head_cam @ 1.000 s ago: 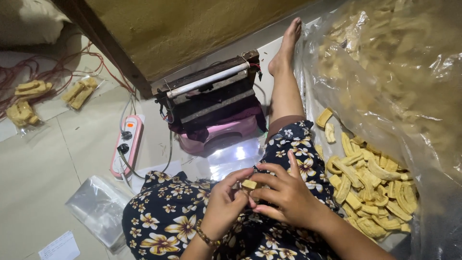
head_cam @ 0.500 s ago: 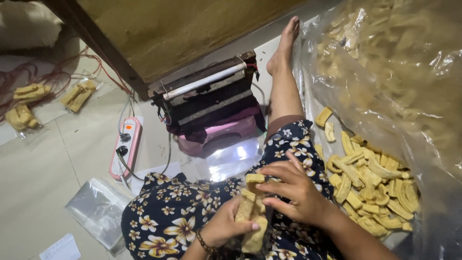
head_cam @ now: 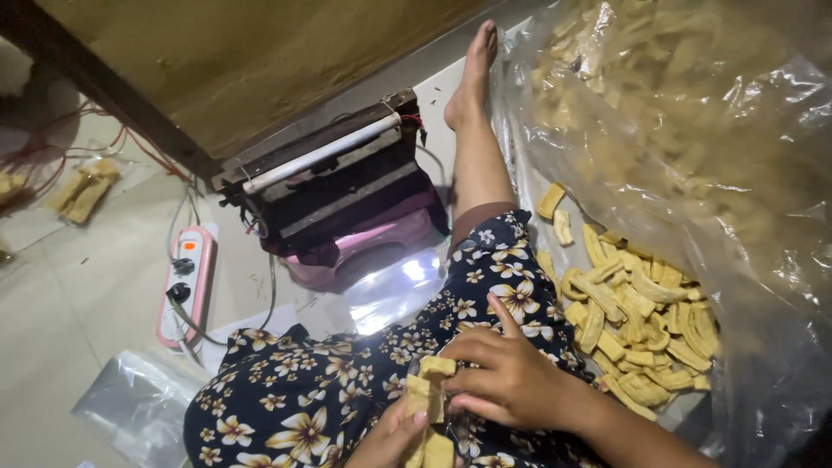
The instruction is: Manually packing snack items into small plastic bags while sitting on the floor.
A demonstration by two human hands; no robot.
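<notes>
hands on a stack of yellow snack sticks

head view: over the flowered lap, the right hand (head_cam: 507, 377) curls closed around the yellow snack sticks (head_cam: 429, 407), the left hand (head_cam: 394, 438) gripping them from below. a loose pile (head_cam: 641, 325) lies beside the big plastic bag (head_cam: 693, 130); a heat sealer (head_cam: 338, 186) sits on the floor.

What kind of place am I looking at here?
Likely a home snack-packing spot on a tiled floor: a big clear bag of yellow chips, a heat sealer and a power strip.
</notes>
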